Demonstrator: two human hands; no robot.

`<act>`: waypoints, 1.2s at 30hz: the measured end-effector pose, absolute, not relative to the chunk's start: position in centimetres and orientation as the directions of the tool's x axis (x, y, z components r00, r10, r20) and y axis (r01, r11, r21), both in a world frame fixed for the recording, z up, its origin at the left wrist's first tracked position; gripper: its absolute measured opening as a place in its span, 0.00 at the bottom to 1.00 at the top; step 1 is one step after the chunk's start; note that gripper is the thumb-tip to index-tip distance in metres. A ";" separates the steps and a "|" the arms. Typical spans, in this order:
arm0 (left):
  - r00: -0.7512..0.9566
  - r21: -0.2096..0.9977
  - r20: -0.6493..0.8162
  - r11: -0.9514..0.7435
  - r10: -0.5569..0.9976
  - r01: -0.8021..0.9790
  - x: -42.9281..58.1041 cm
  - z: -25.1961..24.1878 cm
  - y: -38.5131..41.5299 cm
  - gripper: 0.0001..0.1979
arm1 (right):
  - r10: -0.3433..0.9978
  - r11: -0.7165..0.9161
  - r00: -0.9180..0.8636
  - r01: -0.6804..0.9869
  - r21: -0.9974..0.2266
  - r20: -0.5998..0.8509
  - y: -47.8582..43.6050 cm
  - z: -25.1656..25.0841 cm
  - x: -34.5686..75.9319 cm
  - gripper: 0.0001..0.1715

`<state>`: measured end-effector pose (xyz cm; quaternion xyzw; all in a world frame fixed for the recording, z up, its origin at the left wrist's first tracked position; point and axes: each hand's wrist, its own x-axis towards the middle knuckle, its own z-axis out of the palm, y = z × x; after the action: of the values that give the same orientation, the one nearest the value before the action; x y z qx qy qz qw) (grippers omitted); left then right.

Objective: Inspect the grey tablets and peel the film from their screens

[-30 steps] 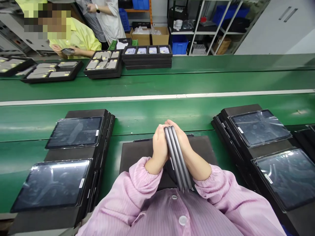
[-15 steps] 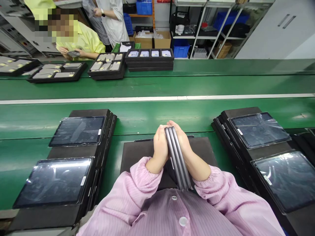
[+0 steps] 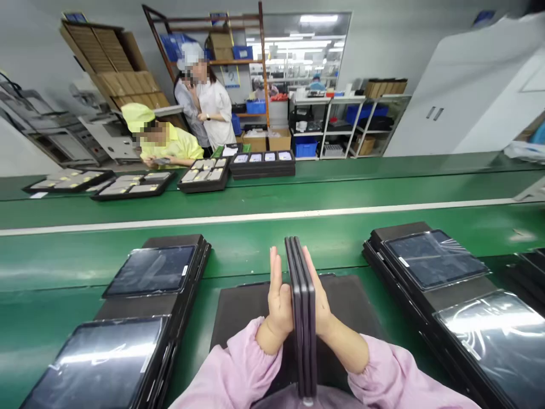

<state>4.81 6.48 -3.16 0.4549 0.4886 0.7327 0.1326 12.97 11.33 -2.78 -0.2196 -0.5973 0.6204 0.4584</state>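
In the head view, my only live picture, I have three slim dark slabs [image 3: 301,318] bundled on edge, upright, face to face, straight ahead of the chest. They sit between the two palms, so neither hand is nearer. Their top edges run away from me and their near edges run up and down; foreshortening keeps me from telling which is the long axis. The left hand [image 3: 280,304] presses its thumb side against the left face, its fingers straight up and tipped away; the right hand [image 3: 319,298] lies flat along the right face. The palms are set narrow, a bundle's thickness apart.

Below them I count one dark board [image 3: 360,309]. On the left stack [image 3: 140,307] lie two tablets [image 3: 155,270]; on the right stack [image 3: 457,289], two more. Across the green worktop [image 3: 251,250] I make out four tray piles [image 3: 261,167].
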 end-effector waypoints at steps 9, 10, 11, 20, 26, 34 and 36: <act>-0.655 0.953 0.203 -0.301 0.728 -0.040 7.7 7.4 5.9 0.38 | 0.869 -0.076 -0.479 -0.381 -0.921 0.126 9.7 5.1 13.8 0.30; -0.657 0.958 0.197 -0.286 0.728 -0.030 8.0 7.4 5.5 0.38 | 0.882 -0.065 -0.456 -0.371 -0.926 0.121 9.2 5.3 14.1 0.29; -0.658 0.962 0.183 -0.272 0.731 -0.035 8.2 7.2 5.0 0.38 | 0.895 -0.054 -0.432 -0.355 -0.933 0.113 8.7 5.4 14.5 0.29; -0.675 0.962 0.137 -0.259 0.725 -0.084 9.4 6.0 2.4 0.35 | 0.884 -0.003 -0.449 -0.287 -0.958 0.132 6.1 4.3 15.7 0.26; -0.664 0.963 0.119 -0.248 0.738 -0.102 9.6 5.9 1.8 0.31 | 0.887 -0.063 -0.453 -0.311 -0.948 0.090 5.6 3.9 15.9 0.26; -0.675 0.962 0.135 -0.258 0.725 -0.084 9.4 5.5 1.0 0.32 | 0.856 -0.082 -0.505 -0.337 -0.938 0.107 4.9 3.3 15.8 0.28; -0.667 0.964 0.148 -0.257 0.730 -0.067 9.4 5.5 0.9 0.33 | 0.865 -0.047 -0.485 -0.329 -0.943 0.126 4.9 3.3 15.7 0.28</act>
<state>9.37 0.91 5.55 0.3039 0.5454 0.7322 0.2721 15.70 4.87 3.30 -0.2520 -0.5318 0.6781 0.4402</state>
